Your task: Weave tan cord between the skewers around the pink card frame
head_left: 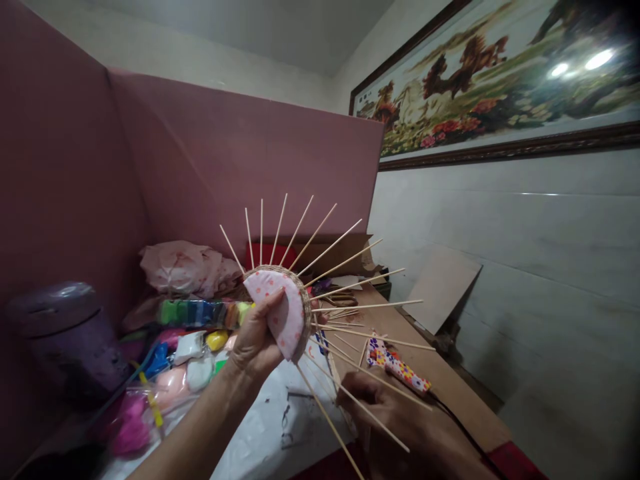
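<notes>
My left hand (257, 343) grips a half-round pad (277, 303) covered in pink dotted fabric, thumb on its face and fingers hidden behind. Brown twine (303, 293) edges the pad's curved side. Thin wooden sticks (333, 245) fan out from that rim, upward, rightward and down toward me. Below and right, my right hand (375, 407) is closed, its fingers curled behind the lower sticks. What it holds, if anything, I cannot make out. Just beyond it a flower-patterned glue gun (400, 370) lies on the cardboard, a dark cord trailing toward me.
Bagged coloured clay (187, 373) and a strip of coloured packets (200, 313) lie at left, near a lidded purple container (67, 340). Loose sticks and scissors (340, 299) rest on the cardboard (465, 407). Crumpled pink fabric (187, 267) sits behind, before a pink partition (240, 160).
</notes>
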The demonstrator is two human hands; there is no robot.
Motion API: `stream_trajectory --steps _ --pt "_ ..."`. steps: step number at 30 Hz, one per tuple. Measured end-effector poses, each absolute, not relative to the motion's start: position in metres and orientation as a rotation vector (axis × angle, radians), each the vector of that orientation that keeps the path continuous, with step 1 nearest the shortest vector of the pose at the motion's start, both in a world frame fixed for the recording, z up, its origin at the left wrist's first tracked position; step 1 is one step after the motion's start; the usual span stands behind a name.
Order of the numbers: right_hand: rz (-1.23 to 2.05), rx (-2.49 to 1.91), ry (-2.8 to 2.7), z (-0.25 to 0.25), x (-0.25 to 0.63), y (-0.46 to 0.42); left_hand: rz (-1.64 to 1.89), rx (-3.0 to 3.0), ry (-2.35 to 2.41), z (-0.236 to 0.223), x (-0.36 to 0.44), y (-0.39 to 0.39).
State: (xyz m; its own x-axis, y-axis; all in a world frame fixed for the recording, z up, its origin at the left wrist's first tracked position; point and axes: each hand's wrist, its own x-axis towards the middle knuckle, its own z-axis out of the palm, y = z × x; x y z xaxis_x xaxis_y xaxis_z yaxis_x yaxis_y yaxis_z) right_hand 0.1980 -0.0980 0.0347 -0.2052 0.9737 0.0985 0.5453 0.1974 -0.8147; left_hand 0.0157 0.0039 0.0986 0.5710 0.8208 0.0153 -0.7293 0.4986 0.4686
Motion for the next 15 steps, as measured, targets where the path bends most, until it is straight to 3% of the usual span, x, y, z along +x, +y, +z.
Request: stream_trajectory --steps 9,15 --pt "0.736 -1.229 -2.106 0.026 0.176 -0.077 0.972 0.416 0.252 0.098 0.016 0.006" --pt "0.840 -1.162 -2.056 0.021 0.161 -0.078 1.006 0.357 0.293 0.095 0.019 0.009"
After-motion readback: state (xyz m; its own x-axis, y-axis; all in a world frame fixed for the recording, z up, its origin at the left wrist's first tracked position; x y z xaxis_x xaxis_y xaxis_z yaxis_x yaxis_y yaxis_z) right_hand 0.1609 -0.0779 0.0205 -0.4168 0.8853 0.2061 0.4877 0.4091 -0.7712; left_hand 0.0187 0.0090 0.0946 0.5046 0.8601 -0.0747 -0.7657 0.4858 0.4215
